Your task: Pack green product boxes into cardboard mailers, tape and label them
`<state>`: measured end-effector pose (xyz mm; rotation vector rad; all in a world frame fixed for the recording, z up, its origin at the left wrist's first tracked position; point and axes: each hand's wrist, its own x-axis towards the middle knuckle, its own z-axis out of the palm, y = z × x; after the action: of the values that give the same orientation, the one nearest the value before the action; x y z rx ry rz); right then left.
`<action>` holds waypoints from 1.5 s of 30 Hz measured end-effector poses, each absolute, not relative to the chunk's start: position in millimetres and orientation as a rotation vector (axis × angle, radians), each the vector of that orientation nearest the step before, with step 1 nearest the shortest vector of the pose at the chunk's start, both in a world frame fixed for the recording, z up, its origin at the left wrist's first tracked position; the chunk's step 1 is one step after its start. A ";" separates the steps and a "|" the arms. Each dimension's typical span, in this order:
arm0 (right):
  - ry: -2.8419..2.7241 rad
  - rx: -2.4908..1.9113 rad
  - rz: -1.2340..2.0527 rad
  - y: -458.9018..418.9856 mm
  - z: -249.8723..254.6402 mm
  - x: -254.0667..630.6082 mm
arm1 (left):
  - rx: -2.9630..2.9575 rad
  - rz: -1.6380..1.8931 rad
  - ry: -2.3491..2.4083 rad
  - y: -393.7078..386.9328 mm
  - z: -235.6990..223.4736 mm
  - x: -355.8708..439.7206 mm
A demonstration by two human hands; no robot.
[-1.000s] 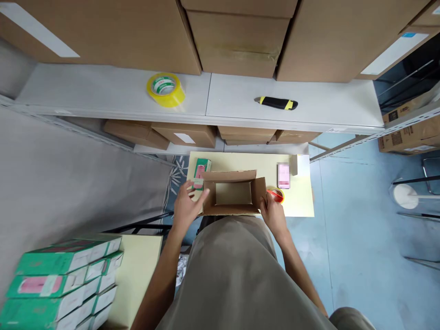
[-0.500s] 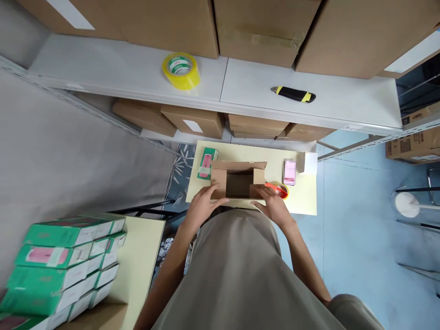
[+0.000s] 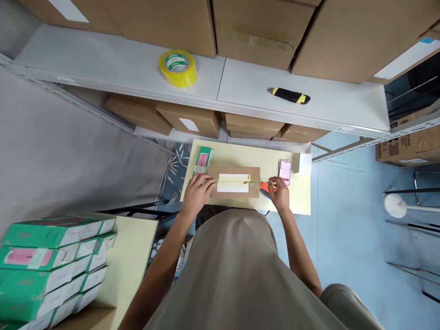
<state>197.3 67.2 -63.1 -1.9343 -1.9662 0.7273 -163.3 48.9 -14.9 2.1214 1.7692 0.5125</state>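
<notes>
A small cardboard box (image 3: 234, 194) lies closed on the pale yellow table, its two top flaps meeting along a seam under a white label (image 3: 233, 183). My left hand (image 3: 198, 191) holds the box's left end, fingers bent over the top edge. At the opposite end, my right hand (image 3: 280, 195) curls its fingers over an orange tape dispenser (image 3: 264, 186), which is mostly hidden beneath them. A bit of blue shows below the orange part.
Behind the box are a green-and-pink carton (image 3: 203, 158), a phone (image 3: 284, 170) and a white box (image 3: 304, 163). The shelf above carries a yellow tape roll (image 3: 178, 68) and a utility knife (image 3: 289, 95). Stacked green cartons (image 3: 30, 275) stand on a table at left.
The box's open top flaps have been folded shut, bringing the label into sight. My left hand has shifted to the box's left end; my right hand has left the box for the tape dispenser.
</notes>
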 end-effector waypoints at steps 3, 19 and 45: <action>-2.108 -2.235 0.764 60.4 -98.3 210.6 | 2.074 0.545 1.773 43.1 -19.6 -158.6; -1.679 -2.240 0.347 70.1 -29.0 208.1 | 2.087 0.747 1.621 82.2 30.5 -110.5; -2.032 -1.387 0.664 147.1 30.9 139.8 | 1.379 0.975 1.740 33.3 -14.3 -177.6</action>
<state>139.8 147.1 30.9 -1.3871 -2.0317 0.6635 -177.6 33.3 -14.3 1.3791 1.7395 0.9754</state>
